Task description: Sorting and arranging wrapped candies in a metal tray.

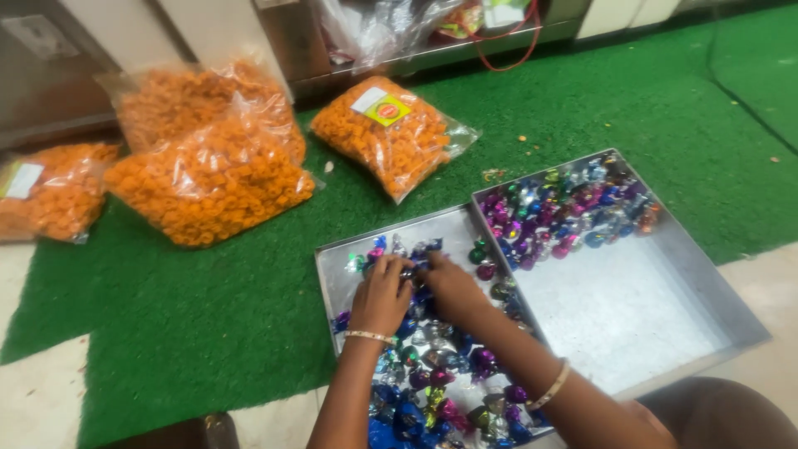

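On green turf mat: work zone sits low, seen from above, person reaching forward over two trays.
Left hand: palm down on the pile, fingers curled and pinching at a foil-wrapped piece near the tray's far end; exact piece hidden under the knuckles. Thin pale bangle on the wrist.
Right hand: also palm down, just beside the left, fingertips touching it over the same spot; fingers bent onto the sweets, looks like a pinch grip but what it holds is hidden. Bangle further up the forearm.
Small foil-wrapped sweets, mixed blue, purple, silver and green: heaped loose in the near tray, thickest toward the person, thinning toward the far edge where both hands work.
Near shallow rectangular steel tray: flat on the mat, raised rim keeps the loose sweets from rolling off.
Second shallow rectangular steel tray: touching the first on its right side, mostly bare metal.
Packed band of foil-wrapped sweets: pushed tight against the second tray's far wall, laid close together, so the rim backs them.
Clear plastic bags of orange ring-shaped snacks: several, lying on the mat well apart from the trays, to the left and beyond; one carries a yellow label.
Green turf mat: under everything.
Pale tiled floor: shows at the near left.
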